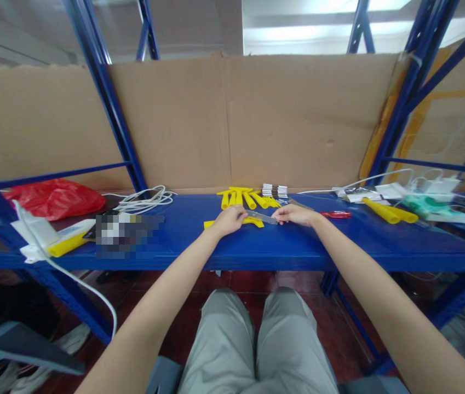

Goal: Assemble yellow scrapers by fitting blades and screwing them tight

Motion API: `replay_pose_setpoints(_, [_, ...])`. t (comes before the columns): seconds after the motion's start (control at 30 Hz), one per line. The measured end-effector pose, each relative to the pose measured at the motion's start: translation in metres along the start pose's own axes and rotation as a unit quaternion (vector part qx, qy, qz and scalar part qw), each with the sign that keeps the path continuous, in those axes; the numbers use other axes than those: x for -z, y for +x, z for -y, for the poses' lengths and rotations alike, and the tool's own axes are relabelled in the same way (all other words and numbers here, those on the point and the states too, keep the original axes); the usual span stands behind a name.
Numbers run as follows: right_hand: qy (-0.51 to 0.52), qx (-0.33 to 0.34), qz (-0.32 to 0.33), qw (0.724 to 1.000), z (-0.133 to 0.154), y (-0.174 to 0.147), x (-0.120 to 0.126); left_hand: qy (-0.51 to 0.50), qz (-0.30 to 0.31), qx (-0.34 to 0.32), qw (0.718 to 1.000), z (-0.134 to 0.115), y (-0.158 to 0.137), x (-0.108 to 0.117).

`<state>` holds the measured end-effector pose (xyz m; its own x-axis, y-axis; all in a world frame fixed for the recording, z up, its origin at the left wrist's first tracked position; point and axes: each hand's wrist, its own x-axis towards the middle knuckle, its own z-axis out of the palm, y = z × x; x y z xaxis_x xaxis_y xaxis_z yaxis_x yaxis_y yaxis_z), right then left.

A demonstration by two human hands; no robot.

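A flat, thin metal blade (262, 216) is held level just above the blue tabletop. My left hand (231, 220) pinches its left end, and the fingertips of my right hand (294, 214) close on its right end. Under the blade and partly behind my left hand lies a yellow plastic handle (208, 224). Just beyond my hands sits a group of yellow T-shaped handles (238, 198), with small yellow pieces (272, 202) at their right. Behind those stand white-ended stacked pieces (275, 190), too small to identify. A red screwdriver-like tool (336, 214) rests right of my right hand.
Cardboard (232, 120) walls the back of the blue bench (183, 241). White cable (150, 198), a red plastic bag (57, 198) and a yellow handle (68, 244) are at left. More yellow handles (388, 212) and a white power strip (437, 191) lie at right. Blue posts (104, 93) flank the bench.
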<state>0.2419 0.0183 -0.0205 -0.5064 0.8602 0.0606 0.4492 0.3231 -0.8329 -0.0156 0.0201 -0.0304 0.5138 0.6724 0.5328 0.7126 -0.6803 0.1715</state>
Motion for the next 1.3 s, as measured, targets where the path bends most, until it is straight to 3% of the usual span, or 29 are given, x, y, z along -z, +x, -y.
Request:
replay_pose_setpoints(0.23, [-0.063, 0.034, -0.025, 0.997, -0.001, 0.005, -0.007, 0.072, 0.009, 0.060, 0.996, -0.014, -0.002, 0.005])
replay_pose_setpoints(0.37, [-0.135, 0.089, -0.056, 0.985, -0.003, 0.011, -0.012, 0.081, 0.022, 0.083, 0.993, -0.018, -0.003, 0.007])
replay_pose_setpoints(0.5, [-0.170, 0.099, -0.092, 0.976, -0.003, 0.014, -0.013, 0.084, 0.036, 0.092, 0.992, -0.019, -0.003, 0.008])
replay_pose_setpoints(0.7, [-0.125, 0.090, -0.174, 0.972, -0.002, 0.018, -0.011, 0.081, 0.042, 0.067, 0.994, -0.020, -0.006, 0.007])
replay_pose_setpoints(0.87, [-0.042, 0.038, -0.211, 0.976, 0.013, 0.022, -0.011, 0.098, 0.057, 0.014, 0.993, -0.018, -0.007, 0.004])
replay_pose_setpoints(1.0, [0.043, -0.044, -0.122, 0.991, 0.027, 0.022, -0.020, 0.101, 0.068, 0.003, 0.992, -0.017, -0.007, 0.002])
replay_pose_setpoints(1.1, [0.112, -0.065, -0.053, 0.990, 0.030, 0.019, -0.030, 0.116, 0.074, -0.004, 0.990, -0.015, -0.006, 0.000])
replay_pose_setpoints(1.3, [0.148, -0.095, -0.039, 0.984, 0.021, 0.012, -0.037, 0.125, 0.069, -0.007, 0.990, -0.012, -0.005, -0.002])
